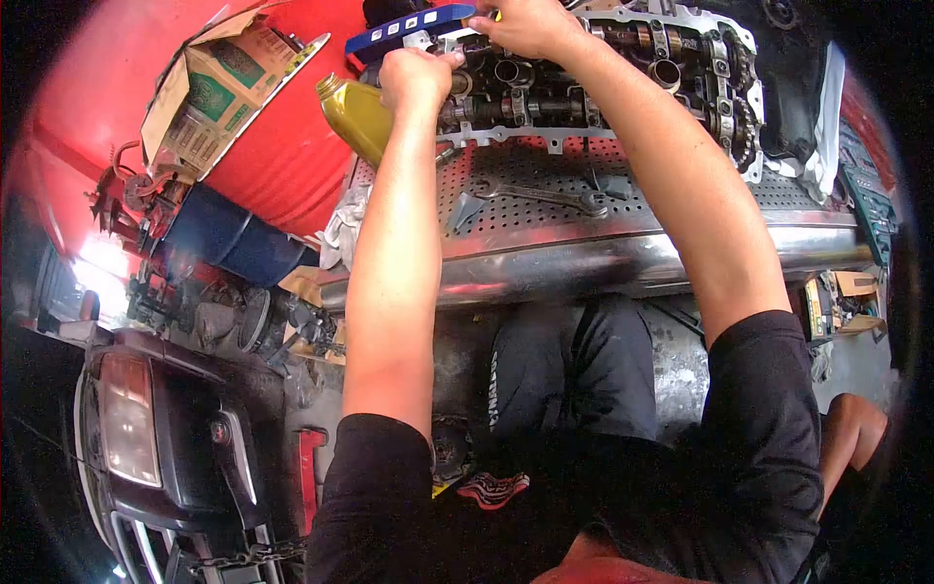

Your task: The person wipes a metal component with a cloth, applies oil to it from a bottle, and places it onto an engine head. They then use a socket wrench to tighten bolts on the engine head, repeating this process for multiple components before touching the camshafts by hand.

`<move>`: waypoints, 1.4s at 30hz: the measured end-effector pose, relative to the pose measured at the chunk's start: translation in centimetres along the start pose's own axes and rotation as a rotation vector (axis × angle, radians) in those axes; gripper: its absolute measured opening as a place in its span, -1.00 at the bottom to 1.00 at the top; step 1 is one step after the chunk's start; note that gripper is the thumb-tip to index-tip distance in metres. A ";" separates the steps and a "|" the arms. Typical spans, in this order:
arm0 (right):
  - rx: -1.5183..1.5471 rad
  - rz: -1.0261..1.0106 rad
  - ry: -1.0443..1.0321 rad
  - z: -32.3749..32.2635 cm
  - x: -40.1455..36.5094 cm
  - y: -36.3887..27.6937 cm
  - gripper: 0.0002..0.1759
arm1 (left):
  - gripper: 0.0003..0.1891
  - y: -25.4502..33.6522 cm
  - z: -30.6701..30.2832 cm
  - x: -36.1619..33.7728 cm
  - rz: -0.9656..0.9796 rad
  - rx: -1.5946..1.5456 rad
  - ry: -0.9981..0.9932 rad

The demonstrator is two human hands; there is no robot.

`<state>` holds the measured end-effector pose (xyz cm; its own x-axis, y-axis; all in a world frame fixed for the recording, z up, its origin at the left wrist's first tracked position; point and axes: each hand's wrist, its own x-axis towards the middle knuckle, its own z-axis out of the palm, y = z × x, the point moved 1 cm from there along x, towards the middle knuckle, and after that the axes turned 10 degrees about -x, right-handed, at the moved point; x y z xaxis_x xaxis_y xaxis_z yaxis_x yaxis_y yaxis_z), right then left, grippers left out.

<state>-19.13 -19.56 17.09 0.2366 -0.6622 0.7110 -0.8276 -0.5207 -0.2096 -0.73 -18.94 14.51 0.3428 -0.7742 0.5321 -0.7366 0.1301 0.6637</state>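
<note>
My left hand [418,78] is closed over the left end of a cylinder head [593,97] with camshafts and a timing chain; what its fingers hold is hidden. Bent fingers of my right hand [533,27] are at the far edge of the cylinder head, by the right end of a blue bar with white squares [409,29]. A speck of yellow shows at them, too small to name. Just left of my left wrist stands an open gold oil bottle [362,117], tilted in view. Two wrenches [545,195] lie on the perforated metal bench [623,219] in front.
A cardboard box [209,97] sits on the red surface at the left, above a dark blue drum [233,234]. White cloths lie at both bench ends. A green tool case [866,190] is at far right. A dark vehicle front [175,419] stands lower left; another person's bent limb [851,433] shows lower right.
</note>
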 end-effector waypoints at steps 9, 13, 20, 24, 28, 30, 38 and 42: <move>0.019 0.082 -0.026 -1.5 -0.8 -1.2 -0.60 | -0.76 1.0 -0.8 -0.6 0.045 0.003 0.024; -0.009 0.089 -0.077 -1.5 -0.4 -1.0 -0.59 | -0.77 1.3 -0.4 0.0 0.099 0.078 0.041; -0.097 0.085 -0.118 -1.7 -0.5 -1.6 -0.50 | -0.69 0.7 -0.9 3.0 0.204 0.230 -0.134; -0.178 0.090 -0.200 -2.0 -0.2 -1.8 -0.39 | -0.65 1.2 -0.6 3.6 0.263 0.203 -0.144; -0.243 0.142 -0.227 -1.8 0.1 -2.3 -0.26 | -0.70 -0.2 -0.1 5.9 0.125 -0.054 -0.334; -0.233 0.204 -0.240 -1.9 0.0 -3.3 -0.21 | -0.85 -0.2 -0.6 5.2 -0.020 -0.381 -0.417; -0.261 0.238 -0.228 -1.0 0.0 -3.6 -0.26 | -0.69 -0.6 -0.2 8.6 0.252 0.228 -0.443; -0.245 0.178 -0.232 -0.8 0.0 -2.8 -0.34 | -0.55 1.4 0.3 8.7 0.474 0.545 -0.275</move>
<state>-17.21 -17.71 18.23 0.1642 -0.8498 0.5009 -0.9566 -0.2611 -0.1295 1.09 -25.67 19.94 -0.1853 -0.8474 0.4975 -0.9760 0.2177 0.0073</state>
